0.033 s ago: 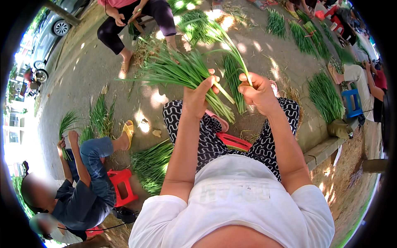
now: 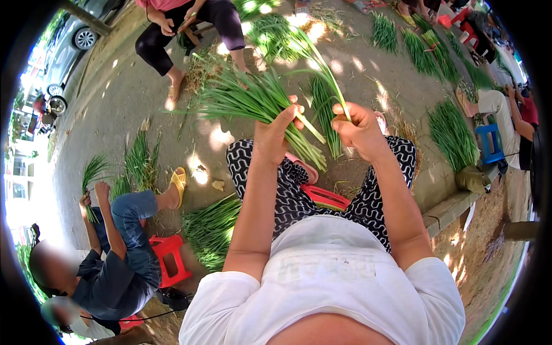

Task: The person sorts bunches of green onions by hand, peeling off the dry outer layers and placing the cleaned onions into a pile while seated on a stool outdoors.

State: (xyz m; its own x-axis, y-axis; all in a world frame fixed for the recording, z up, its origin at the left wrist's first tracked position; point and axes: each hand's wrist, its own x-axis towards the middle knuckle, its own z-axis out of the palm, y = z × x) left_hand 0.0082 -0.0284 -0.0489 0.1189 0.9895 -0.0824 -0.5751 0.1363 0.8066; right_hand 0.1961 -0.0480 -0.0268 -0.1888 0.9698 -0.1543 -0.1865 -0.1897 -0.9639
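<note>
Over my knees, my left hand [image 2: 278,127] is closed round a bunch of garlic chives [image 2: 247,102]. The leaves fan out to the far left, and the pale stem ends [image 2: 307,150] point down to the right. My right hand [image 2: 357,129], to the right of the bunch, pinches a single garlic chive stalk [image 2: 332,77] near its pale lower end. This stalk rises and leans to the far left, apart from the bunch. On the ground beyond and between my hands lies a pile of chives [image 2: 325,115].
Another chive pile [image 2: 213,233] lies left of my legs, beside a red stool [image 2: 169,261] and a seated co-worker [image 2: 123,253]. Another person [image 2: 190,26] sits ahead. To the right are more chives [image 2: 452,135], a blue stool [image 2: 490,142] and a low kerb [image 2: 454,213].
</note>
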